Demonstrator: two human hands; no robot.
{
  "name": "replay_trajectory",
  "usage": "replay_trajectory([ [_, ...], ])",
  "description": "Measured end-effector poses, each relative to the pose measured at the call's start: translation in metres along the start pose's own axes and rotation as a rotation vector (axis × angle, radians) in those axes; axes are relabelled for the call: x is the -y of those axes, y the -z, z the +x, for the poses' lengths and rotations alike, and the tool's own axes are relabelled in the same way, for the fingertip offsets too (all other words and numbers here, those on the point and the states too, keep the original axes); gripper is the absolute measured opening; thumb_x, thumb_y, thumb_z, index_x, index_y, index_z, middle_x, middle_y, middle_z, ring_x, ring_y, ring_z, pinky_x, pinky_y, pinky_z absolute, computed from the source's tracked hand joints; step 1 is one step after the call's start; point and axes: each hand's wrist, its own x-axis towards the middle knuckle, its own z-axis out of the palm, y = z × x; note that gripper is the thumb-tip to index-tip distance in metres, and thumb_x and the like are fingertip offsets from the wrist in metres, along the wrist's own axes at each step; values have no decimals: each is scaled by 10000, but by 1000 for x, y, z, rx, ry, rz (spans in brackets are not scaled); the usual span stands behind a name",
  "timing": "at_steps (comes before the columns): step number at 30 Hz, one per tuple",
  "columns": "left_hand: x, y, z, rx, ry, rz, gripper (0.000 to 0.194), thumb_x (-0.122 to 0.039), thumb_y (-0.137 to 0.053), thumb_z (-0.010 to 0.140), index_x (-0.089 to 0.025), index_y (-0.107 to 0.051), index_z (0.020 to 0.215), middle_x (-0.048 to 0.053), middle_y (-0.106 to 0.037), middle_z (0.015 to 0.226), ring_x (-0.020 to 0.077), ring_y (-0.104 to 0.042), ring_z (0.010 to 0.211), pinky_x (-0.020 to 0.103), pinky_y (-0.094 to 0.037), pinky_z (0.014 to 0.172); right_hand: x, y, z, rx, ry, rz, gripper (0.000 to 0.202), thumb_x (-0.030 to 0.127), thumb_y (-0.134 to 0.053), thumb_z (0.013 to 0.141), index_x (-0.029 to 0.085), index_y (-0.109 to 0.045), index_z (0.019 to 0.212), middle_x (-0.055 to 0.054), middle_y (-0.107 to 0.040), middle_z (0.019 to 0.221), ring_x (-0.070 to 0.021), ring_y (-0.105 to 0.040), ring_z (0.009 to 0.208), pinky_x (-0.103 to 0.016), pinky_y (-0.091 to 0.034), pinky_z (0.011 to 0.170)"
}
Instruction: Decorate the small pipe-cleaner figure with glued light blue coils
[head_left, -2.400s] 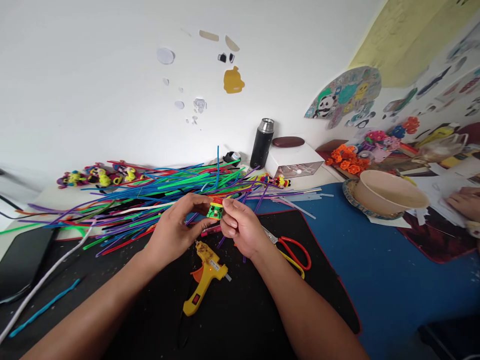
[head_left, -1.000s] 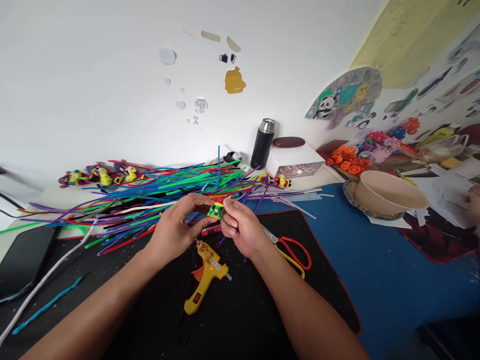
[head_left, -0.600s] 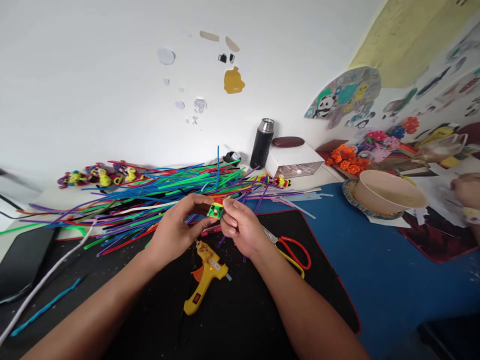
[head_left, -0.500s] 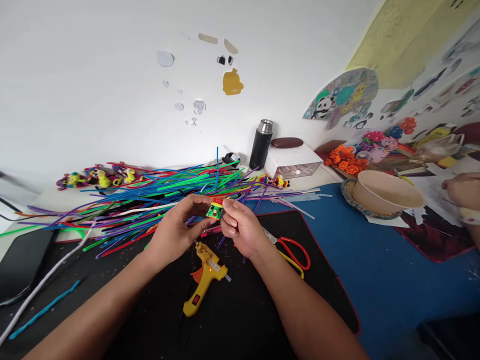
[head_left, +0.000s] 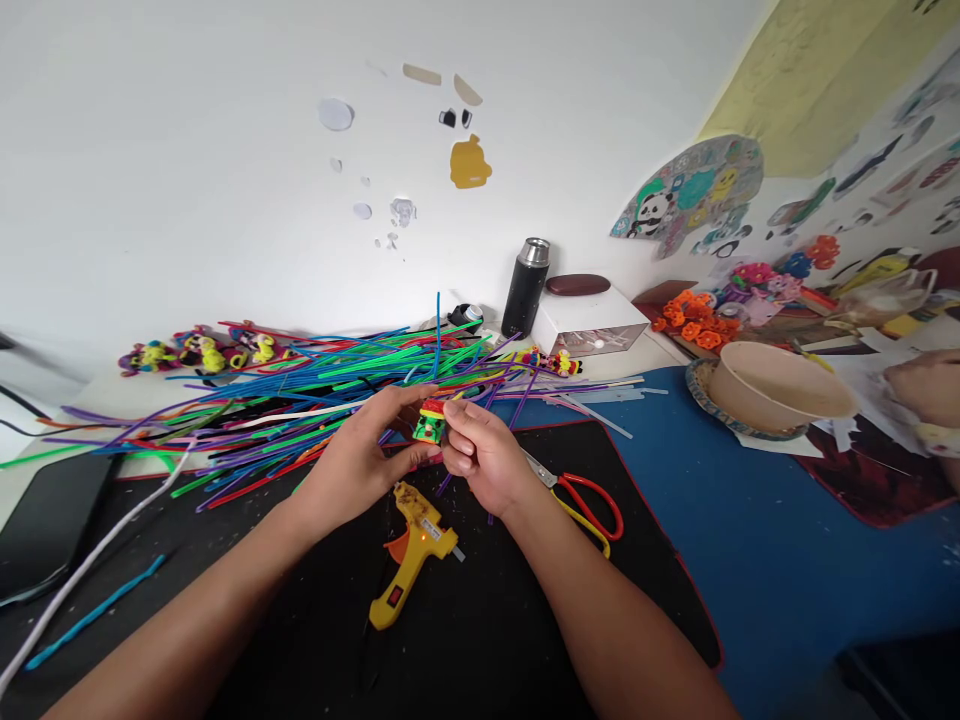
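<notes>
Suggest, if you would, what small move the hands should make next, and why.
Probably close the left hand gently around the small green, red and yellow piece to steady it: the right hand pinches its side, while the left thumb and fingers look spread about it.
</notes>
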Motion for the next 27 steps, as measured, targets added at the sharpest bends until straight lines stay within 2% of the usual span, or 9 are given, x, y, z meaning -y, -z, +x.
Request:
replay_trajectory([
  [5, -1, 2, 1, -2, -36, 32, 384, -391, -749, 961, -264, -649, 1309, 75, -699, 1158, 264, -688, 1016, 403, -588, 878, -1, 0, 0, 10, 3, -18, 477, 515, -920, 749, 202, -575, 855, 122, -399, 532, -50, -311, 421, -233, -131, 458],
  [8, 0, 3, 1, -28, -34, 43, 395, -386, -752, 961, -267, -640, 1320, 65, -697, 1171, 254, -686, 1014, 392, -584, 883, 0, 1, 0, 0, 31, -10, 478, 522, -902, 774, 209, -548, 844, 118, -414, 547, -54, -322, 427, -239, -146, 462],
  [13, 1, 4, 0, -72, -33, 54, 417, -384, -751, 968, -279, -626, 1351, 58, -691, 1205, 237, -674, 1000, 377, -583, 881, 1, 0, 0, -9, 42, -18, 467, 524, -898, 773, 202, -586, 907, 120, -428, 553, -53, -316, 428, -236, -140, 461],
  [27, 0, 2, 0, -56, -21, 53, 384, -397, -752, 946, -271, -664, 1298, 69, -717, 1171, 249, -696, 969, 382, -598, 849, -4, -2, 0, -31, 49, -58, 443, 477, -911, 745, 194, -642, 953, 118, -446, 533, -52, -336, 410, -237, -136, 448],
])
